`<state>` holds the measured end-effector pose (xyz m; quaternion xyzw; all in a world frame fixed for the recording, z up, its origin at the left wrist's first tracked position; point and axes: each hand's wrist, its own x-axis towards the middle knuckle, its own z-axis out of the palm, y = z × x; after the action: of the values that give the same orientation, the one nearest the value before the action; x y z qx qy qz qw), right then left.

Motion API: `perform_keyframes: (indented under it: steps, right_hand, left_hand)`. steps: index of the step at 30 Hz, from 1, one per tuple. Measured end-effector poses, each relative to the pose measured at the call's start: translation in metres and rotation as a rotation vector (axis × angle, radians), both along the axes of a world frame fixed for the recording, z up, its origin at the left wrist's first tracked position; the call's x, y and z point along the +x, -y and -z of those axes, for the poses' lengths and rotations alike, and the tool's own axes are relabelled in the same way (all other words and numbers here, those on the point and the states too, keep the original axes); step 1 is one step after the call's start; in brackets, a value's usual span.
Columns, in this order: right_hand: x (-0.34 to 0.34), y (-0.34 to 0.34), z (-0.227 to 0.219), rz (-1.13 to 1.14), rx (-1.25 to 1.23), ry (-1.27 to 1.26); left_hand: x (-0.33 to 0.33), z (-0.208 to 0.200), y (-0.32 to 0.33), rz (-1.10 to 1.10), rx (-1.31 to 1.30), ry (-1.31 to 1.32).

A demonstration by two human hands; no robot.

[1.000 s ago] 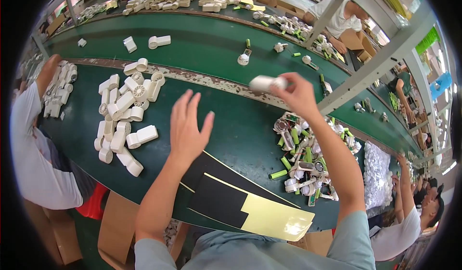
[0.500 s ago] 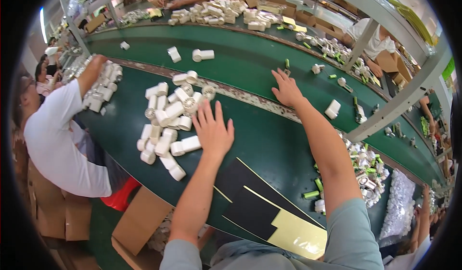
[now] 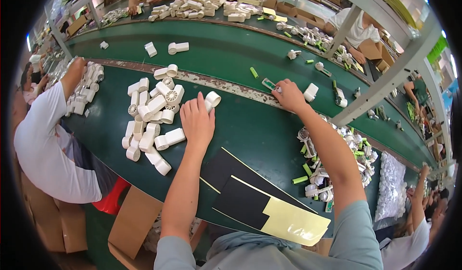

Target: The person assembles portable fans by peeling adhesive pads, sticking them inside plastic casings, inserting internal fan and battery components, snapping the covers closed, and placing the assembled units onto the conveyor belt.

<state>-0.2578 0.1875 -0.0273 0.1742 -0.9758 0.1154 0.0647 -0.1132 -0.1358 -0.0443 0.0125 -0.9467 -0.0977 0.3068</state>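
- A co-worker (image 3: 57, 144) in a white shirt is sitting at far left, holding an arm out beside some pale parts (image 3: 84, 94).
- A red stool (image 3: 111, 197) is showing under that person.
- A box (image 3: 132, 222) is standing open below the table edge.
- White casings (image 3: 156, 104) are lying heaped on the green table (image 3: 250, 140).
- The left hand (image 3: 198, 125) is gripping one casing (image 3: 212, 99) between thumb and fingers, just right of the heap.
- Black sheets (image 3: 243, 205) are overlapping near the person, the front one showing a yellow area.
- A green battery (image 3: 254, 72) is lying on the belt (image 3: 216, 41).
- The right hand (image 3: 290, 96) is closing its fingers on a small board (image 3: 268, 83) at the belt's near edge.
- Another casing (image 3: 311, 92) is lying on the belt, just right of that hand.
- Green-and-white assemblies (image 3: 315, 178) are lying piled around the right forearm.
- A clear bag (image 3: 391, 185) of white pieces is lying at far right.
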Motion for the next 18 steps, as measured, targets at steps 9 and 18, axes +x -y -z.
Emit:
perform_keyframes:
  steps: [9, 18]
  right_hand:
    - [0.141, -0.014, -0.131, -0.233, -0.416, -0.194]
    - [0.259, -0.009, -0.165, -0.469, -0.947, 0.283]
  left_hand:
    - [0.008, -0.02, -0.031, 0.436, 0.918, 0.274]
    - [0.066, -0.021, -0.094, 0.959, 1.714, 1.274]
